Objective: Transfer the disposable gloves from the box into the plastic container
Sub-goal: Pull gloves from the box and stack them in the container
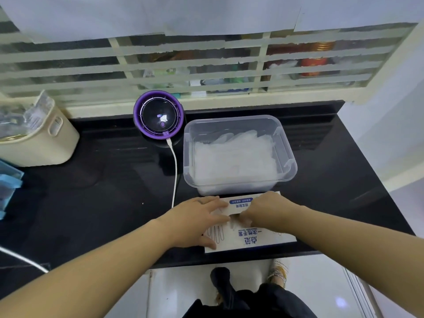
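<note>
A white glove box [252, 237] with blue print lies flat at the front edge of the black counter. My left hand [195, 221] rests on its left end with the fingers spread and straight, thumb along the near side. My right hand [263, 210] is curled at the slot in the top of the box, fingertips tucked in where a bit of clear glove [234, 220] shows. Just behind the box stands the clear plastic container [285, 148], open, with a heap of translucent gloves [234, 157] inside.
A purple and black round device [159, 114] stands behind left of the container, its white cable [175, 171] running forward to the box. A cream bin [43, 143] and blue items [9, 180] sit at the left. The counter's front edge lies just under the box.
</note>
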The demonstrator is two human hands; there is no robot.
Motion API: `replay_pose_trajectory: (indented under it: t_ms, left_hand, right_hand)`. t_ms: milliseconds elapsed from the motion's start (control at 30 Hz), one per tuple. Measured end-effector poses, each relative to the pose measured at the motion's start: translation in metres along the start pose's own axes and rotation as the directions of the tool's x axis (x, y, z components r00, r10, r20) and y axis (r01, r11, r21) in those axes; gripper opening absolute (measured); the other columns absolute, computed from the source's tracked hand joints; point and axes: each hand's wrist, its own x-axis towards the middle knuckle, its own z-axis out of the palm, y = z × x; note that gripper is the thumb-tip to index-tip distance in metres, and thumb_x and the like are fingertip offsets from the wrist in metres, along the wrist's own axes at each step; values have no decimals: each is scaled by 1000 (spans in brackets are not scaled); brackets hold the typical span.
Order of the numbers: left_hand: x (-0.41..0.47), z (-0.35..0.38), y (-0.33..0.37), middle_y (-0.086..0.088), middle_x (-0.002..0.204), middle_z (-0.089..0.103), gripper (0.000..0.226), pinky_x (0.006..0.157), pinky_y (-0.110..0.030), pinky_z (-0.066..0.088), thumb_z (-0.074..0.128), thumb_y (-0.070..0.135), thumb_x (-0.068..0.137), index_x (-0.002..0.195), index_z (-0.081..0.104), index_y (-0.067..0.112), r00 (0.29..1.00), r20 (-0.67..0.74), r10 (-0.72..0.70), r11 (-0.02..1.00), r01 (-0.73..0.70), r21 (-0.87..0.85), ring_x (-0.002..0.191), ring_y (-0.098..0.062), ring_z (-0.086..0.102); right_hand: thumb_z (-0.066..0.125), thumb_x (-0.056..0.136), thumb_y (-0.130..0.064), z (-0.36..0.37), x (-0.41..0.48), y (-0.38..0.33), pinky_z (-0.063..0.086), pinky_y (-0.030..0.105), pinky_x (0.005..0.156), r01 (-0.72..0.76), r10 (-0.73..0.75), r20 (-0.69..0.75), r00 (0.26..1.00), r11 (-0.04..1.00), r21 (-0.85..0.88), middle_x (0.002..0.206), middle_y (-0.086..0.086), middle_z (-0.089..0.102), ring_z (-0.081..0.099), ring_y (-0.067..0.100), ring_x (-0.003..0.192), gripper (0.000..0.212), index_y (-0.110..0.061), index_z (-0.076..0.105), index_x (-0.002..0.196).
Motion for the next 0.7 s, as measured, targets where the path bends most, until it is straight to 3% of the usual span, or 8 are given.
replay_pose_trajectory:
  t_ms: [133, 300, 400, 467, 567, 633, 700]
  left_hand:
    - [1, 0, 1, 7, 161, 6, 70, 118, -29, 8, 56, 54, 89, 150, 26, 34, 1000, -8, 10, 1000, -10, -4, 148, -15, 2]
    - [2, -2, 1, 9, 161, 10, 86, 118, -27, 8, 61, 53, 87, 154, 15, 26, 1000, -9, -24, 999, 24, -40, 148, -13, 6]
    - [3, -3, 3, 8, 161, 9, 91, 118, -25, 6, 61, 54, 86, 155, 10, 22, 999, -4, -43, 999, 42, -31, 148, -12, 6]
    - [3, -4, 4, 7, 161, 9, 90, 118, -27, 7, 60, 54, 87, 155, 10, 21, 999, 4, -46, 999, 46, -26, 148, -13, 6]
    - [3, -7, 6, 7, 161, 9, 90, 119, -29, 8, 60, 54, 87, 155, 11, 22, 999, 11, -44, 999, 44, -17, 147, -14, 7]
    - [3, -9, 7, 7, 161, 10, 89, 118, -29, 8, 61, 53, 87, 154, 11, 22, 999, 20, -45, 999, 46, -13, 147, -14, 8]
    - [3, -11, 8, 6, 161, 12, 88, 119, -29, 9, 61, 53, 87, 154, 14, 21, 998, 27, -55, 998, 55, 3, 147, -14, 9]
  right_hand:
    - [44, 98, -20, 13, 6, -5, 45, 32, 63, 9, -9, -100, 995, 1000, 0, 88, 0, 64, 55, 22, 70, 17, -19, 60, 102]
    - [42, 99, -26, 13, 0, -5, 39, 30, 65, 41, -31, -202, 979, 998, 45, 94, -3, 65, 58, 22, 77, 21, -22, 59, 109]
    - [60, 90, -20, 8, -6, -3, 49, 32, 63, 99, -86, -289, 953, 995, 29, 79, -4, 66, 58, 20, 62, 3, -19, 63, 92]
    - [71, 81, -18, 6, -11, -2, 48, 29, 55, 116, -84, -364, 928, 991, 68, 67, -6, 62, 53, 17, 51, 11, -19, 60, 78]
    - [60, 90, -21, 2, -19, -3, 45, 27, 64, 58, -35, -322, 946, 997, 60, 82, -4, 67, 56, 19, 63, 3, -18, 58, 92]
    - [67, 82, -17, 7, -23, -5, 42, 23, 54, 28, 25, -480, 877, 994, 103, 66, -6, 62, 49, 17, 51, 9, -20, 58, 82]
    - [64, 83, -16, 7, -27, -8, 43, 26, 43, 14, 139, -643, 753, 974, 227, 55, -5, 55, 44, 18, 44, 9, -18, 60, 75]
